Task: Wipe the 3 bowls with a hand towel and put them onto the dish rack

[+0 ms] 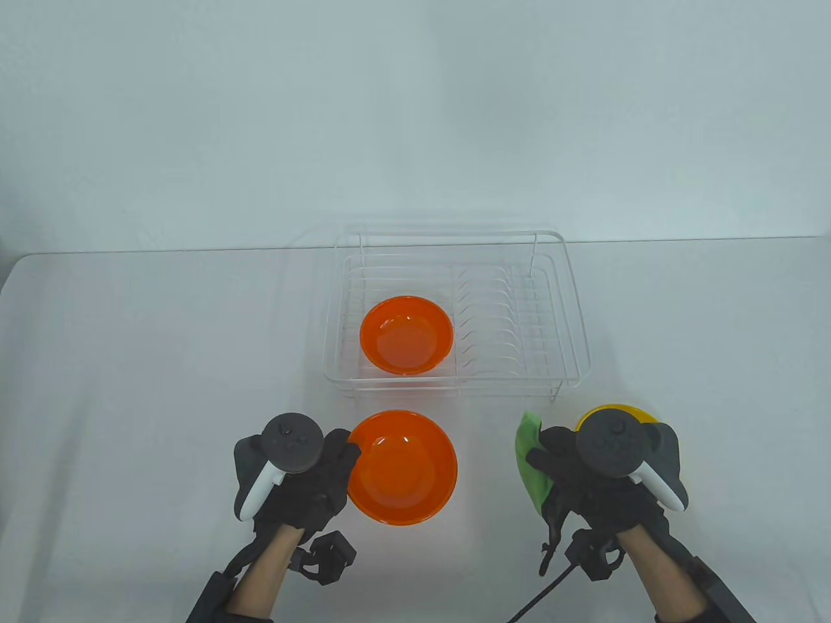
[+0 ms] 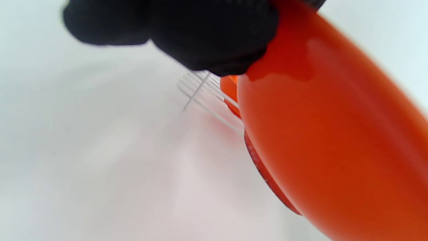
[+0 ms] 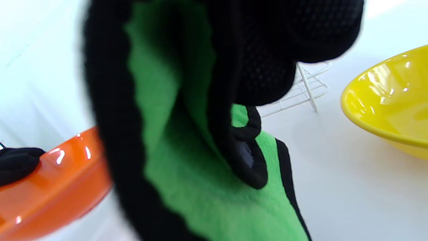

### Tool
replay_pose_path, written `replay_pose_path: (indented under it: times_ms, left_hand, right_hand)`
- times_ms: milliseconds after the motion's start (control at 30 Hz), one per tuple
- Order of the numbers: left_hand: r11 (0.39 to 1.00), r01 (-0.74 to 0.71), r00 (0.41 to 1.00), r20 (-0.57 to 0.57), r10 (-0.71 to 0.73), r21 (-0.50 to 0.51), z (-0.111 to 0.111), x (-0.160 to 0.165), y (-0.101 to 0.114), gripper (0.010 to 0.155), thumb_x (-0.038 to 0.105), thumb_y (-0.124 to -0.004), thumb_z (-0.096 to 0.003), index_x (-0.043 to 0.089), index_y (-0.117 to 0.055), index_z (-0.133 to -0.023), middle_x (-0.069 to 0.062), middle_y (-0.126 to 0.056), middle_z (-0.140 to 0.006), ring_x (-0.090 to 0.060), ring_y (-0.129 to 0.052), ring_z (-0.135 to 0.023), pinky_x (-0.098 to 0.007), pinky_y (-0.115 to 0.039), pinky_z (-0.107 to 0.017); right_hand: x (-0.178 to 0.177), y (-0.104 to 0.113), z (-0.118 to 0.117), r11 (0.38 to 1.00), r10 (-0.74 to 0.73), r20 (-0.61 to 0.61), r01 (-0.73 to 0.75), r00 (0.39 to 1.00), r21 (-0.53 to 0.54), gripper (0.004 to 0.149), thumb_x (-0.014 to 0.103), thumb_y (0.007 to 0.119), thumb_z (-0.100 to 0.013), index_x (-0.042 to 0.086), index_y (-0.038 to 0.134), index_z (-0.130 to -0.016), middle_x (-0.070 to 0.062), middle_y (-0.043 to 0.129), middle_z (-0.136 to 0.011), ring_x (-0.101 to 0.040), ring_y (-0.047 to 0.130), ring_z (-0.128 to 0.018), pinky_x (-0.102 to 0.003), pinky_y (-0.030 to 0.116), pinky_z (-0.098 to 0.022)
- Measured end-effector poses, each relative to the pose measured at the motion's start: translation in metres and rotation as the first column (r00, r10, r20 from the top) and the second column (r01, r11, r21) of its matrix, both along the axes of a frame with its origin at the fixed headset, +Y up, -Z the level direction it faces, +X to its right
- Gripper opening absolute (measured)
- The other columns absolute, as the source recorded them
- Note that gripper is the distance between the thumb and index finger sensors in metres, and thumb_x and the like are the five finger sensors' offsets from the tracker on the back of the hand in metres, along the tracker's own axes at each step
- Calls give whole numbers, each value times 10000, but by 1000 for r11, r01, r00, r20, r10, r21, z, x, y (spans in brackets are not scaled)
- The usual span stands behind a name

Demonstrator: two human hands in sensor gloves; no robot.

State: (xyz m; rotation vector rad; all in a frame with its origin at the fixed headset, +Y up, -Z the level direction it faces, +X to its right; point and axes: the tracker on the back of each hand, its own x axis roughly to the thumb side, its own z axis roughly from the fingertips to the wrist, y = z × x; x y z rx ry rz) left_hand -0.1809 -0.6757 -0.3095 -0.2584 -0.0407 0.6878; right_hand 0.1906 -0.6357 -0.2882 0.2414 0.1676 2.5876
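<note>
Table view shows an orange bowl [image 1: 402,466] near the front of the white tabletop [image 1: 130,389], held at its left rim by the left hand [image 1: 305,474], whose gloved grip is curled over the edge. Left wrist view, blurred, shows the black gloved fingers [image 2: 214,36] pinching that bowl's rim, with the bowl's orange underside filling the space to the right of the grip and tilted off the tabletop. Just beyond this held bowl stands a white wire dish rack [image 1: 454,311], and a second orange bowl [image 1: 406,335] sits upright in the rack's left half. Well to the right of the left grip, the right hand [image 1: 597,467] grips a green hand towel [image 1: 531,467] with a dark border; the towel hangs from the left side of that grip. Right wrist view shows the fingers [image 3: 247,67] curled round the folded green cloth. A yellow bowl [image 1: 613,412] rests on the tabletop just beyond the right grip, mostly hidden behind the tracker [image 1: 613,444] on that hand. A matching tracker [image 1: 292,444] sits on the back of the left hand.
</note>
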Motion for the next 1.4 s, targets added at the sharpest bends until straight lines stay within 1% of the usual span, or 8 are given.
replay_pose_path:
  times_ms: [133,367,533,667,767,1000,1300,1400]
  left_hand:
    - [1000,-17,999,-47,18,14,-22,1,14,498,342,-622,-587,43,-641,-985,-77,-892,-539,-85,-945,-209,-327,-851,-302]
    - [999,-18,991,-131,22,35,-88,16,38,503,346,-616,-589,44,-634,-991,-74,-893,-553,-87,-954,-224,-324,-853,-312]
    - [1000,-24,980,-196,24,3,-128,24,40,505,346,-615,-590,44,-633,-994,-78,-895,-559,-88,-958,-233,-324,-854,-318]
    - [999,-34,967,-252,25,-28,-155,27,31,508,347,-614,-591,44,-628,-999,-86,-898,-567,-91,-963,-239,-330,-854,-321]
    - [999,27,967,-252,-37,-44,-170,33,25,510,344,-615,-591,43,-621,-1004,-98,-900,-579,-106,-972,-250,-346,-854,-325]
    - [990,46,956,-281,-82,-133,-191,39,4,532,339,-613,-596,21,-608,-1022,-129,-901,-601,-144,-984,-270,-390,-849,-336]
    - [977,78,951,-281,-132,-198,-200,44,-11,561,333,-617,-600,-10,-602,-1043,-158,-902,-631,-183,-993,-295,-422,-839,-350]
    - [970,139,938,-286,-193,-200,-199,44,-12,588,347,-629,-597,-15,-602,-1060,-167,-905,-639,-190,-993,-299,-435,-834,-348]
  right_hand:
    - [2,0,1,1000,7,9,-7,1000,10,479,369,779,-513,0,806,-818,-122,991,-556,-156,1021,-337,-353,874,-289]
    - [9,-5,0,1000,12,40,-12,999,-4,480,369,779,-513,-1,807,-817,-124,992,-555,-155,1021,-338,-356,873,-291]
    - [9,-7,-1,1000,29,43,-29,999,-9,480,371,778,-513,1,806,-818,-122,991,-557,-153,1022,-337,-354,874,-291]
    - [9,-9,-1,999,36,44,-36,998,-18,480,371,778,-513,2,807,-818,-121,992,-556,-152,1021,-337,-354,874,-291]
    - [8,-10,-2,999,44,41,-43,998,-23,480,371,778,-513,0,806,-818,-121,992,-556,-153,1021,-337,-354,874,-291]
    - [6,-13,-2,998,61,34,-60,998,-34,481,372,777,-513,2,806,-818,-119,991,-557,-152,1021,-337,-353,874,-291]
    - [6,-13,-2,997,63,37,-61,997,-44,480,371,777,-514,2,806,-819,-119,992,-557,-151,1021,-338,-353,874,-292]
    - [6,-13,-2,997,63,37,-61,997,-48,480,372,777,-513,3,806,-818,-118,992,-557,-151,1021,-338,-351,875,-291]
